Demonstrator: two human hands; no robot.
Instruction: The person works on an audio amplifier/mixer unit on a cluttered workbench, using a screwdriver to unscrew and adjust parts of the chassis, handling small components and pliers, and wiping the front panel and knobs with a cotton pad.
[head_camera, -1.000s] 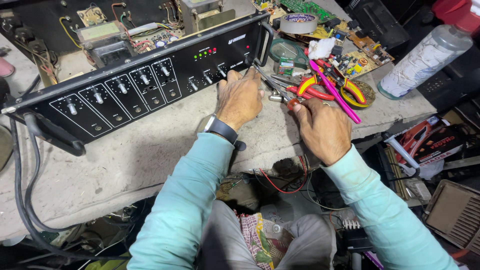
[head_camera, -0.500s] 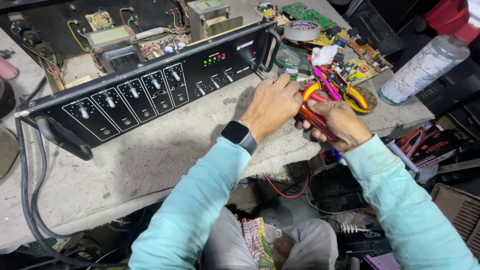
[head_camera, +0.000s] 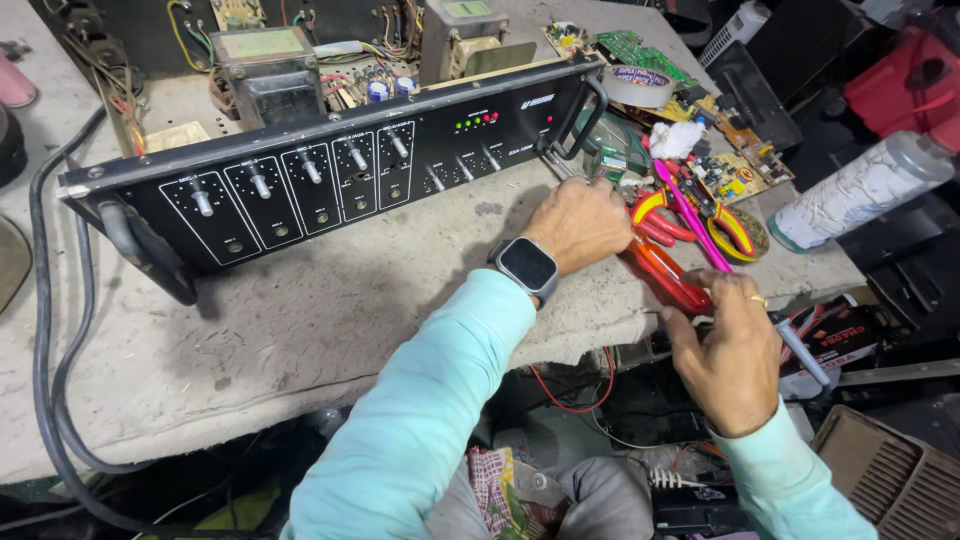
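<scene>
While the left hand (head_camera: 578, 222) lies knuckles-up over the tool pile just right of the black amplifier (head_camera: 330, 185), its fingers curl down around something among the red handles; what exactly they grip is hidden under the hand. The right hand (head_camera: 735, 350) closes on the near end of a red-handled tool (head_camera: 665, 275), which lies slantwise at the tabletop's (head_camera: 300, 330) front right edge, between the two hands.

The likeliest slip, as I judge it, is at that edge: the red tool already overhangs the rim, and a loose pull could send it down into the clutter of wires and boxes below. A second risk is snagging. Red-and-yellow pliers (head_camera: 735, 225) and a pink-handled tool (head_camera: 685, 210) lie crossed just beside the left hand, so lifting one piece may drag the others. Circuit boards (head_camera: 735, 150) sit close behind, and a swept tool could knock them or the roll of tape (head_camera: 640, 85). A white spray can (head_camera: 860, 185) lies on its side at the far right and looks free to roll.

Open room lies to the left front, where the grey surface is bare before the amplifier's knobs. To the right the surface ends quickly; the amplifier's handle (head_camera: 580, 115) crowds the rear.
</scene>
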